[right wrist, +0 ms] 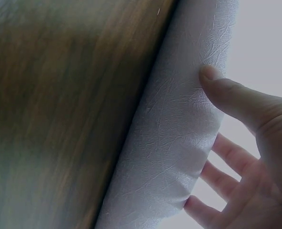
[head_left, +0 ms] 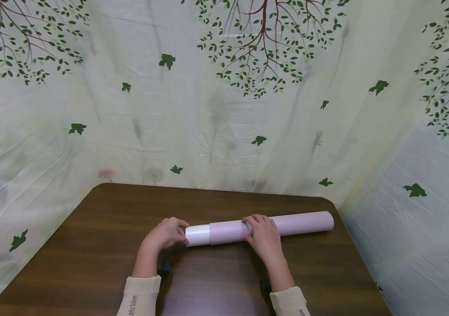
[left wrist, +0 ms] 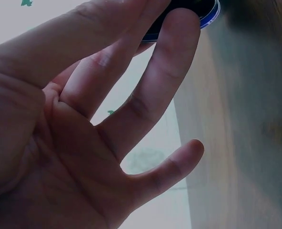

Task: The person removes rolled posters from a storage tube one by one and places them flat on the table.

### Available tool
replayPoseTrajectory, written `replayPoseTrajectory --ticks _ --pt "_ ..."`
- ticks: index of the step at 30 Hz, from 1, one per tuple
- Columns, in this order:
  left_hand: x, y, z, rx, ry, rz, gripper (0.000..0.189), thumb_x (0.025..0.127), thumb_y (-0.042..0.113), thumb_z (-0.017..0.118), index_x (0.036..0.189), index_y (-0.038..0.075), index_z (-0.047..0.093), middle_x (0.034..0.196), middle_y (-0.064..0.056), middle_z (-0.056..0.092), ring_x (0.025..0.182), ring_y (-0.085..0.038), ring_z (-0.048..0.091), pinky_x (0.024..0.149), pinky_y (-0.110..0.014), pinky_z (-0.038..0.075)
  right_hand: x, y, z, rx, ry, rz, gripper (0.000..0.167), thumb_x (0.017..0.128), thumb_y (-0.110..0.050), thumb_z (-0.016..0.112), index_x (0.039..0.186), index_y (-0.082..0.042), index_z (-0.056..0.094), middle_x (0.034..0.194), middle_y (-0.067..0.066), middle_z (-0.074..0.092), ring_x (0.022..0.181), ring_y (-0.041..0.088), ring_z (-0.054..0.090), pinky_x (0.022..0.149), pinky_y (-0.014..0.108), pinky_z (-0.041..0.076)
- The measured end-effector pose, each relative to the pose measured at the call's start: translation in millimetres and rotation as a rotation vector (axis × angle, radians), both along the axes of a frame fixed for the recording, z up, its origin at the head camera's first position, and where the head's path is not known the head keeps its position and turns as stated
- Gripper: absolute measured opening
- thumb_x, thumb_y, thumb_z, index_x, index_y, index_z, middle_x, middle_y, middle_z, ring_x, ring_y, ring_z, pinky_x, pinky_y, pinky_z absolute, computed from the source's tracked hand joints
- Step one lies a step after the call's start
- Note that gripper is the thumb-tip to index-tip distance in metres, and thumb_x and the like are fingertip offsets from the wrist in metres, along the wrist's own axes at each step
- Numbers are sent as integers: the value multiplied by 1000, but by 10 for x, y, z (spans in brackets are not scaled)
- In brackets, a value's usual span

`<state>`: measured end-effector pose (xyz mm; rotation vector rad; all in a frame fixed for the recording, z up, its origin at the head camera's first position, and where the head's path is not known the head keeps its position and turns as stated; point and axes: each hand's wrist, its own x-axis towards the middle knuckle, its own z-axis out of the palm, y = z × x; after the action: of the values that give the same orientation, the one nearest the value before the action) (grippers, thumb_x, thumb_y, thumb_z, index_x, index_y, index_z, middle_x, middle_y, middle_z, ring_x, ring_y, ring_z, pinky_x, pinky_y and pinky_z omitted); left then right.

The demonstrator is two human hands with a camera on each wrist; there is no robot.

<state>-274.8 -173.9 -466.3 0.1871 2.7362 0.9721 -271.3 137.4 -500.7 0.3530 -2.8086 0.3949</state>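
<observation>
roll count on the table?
1: the pink roll, lying across the brown table, right grip on its middle, left grip at its white end. Whether that end is a separate piece, I can't tell; anything inside is hidden.

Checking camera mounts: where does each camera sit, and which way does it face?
Head: worn on the head, facing forward and down at table, roll and curtain; shows sleeves, left hand and right hand.
Left wrist: worn there, facing along the left hand toward a dark end, probably the roll's; only that hand shows.
Right wrist: worn there, facing roll and table; only the right hand shows.
Shared: head and right wrist both show right hand, roll, table.
</observation>
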Motion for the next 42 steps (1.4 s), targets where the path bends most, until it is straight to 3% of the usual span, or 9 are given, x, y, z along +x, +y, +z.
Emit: replayPoseTrajectory --ticks 15,29,42 --pt "-49 -179 81 31 -25 -29 57 81 5 86 133 -6 68 102 -13 79 89 -20 70 78 -33 54 -67 39 79 -10 -15 -10 42 84 -27 91 122 -25 73 133 6 70 131 35 60 116 59 43" --pt "12 -379 73 27 -47 14 54 82 3 86 133 -5 69 102 -10 78 90 -20 68 82 -38 55 -45 54 82 4 -24 -15 43 83 -27 91 122 -25 72 135 6 70 132 34 59 114 56 44" --pt "68 -435 37 10 -70 31 55 83 5 86 135 -2 69 99 -9 77 87 -20 65 77 -34 51 -4 90 28 -18 -36 -18 43 84 -25 91 122 -24 73 135 7 70 132 35 59 115 57 43"
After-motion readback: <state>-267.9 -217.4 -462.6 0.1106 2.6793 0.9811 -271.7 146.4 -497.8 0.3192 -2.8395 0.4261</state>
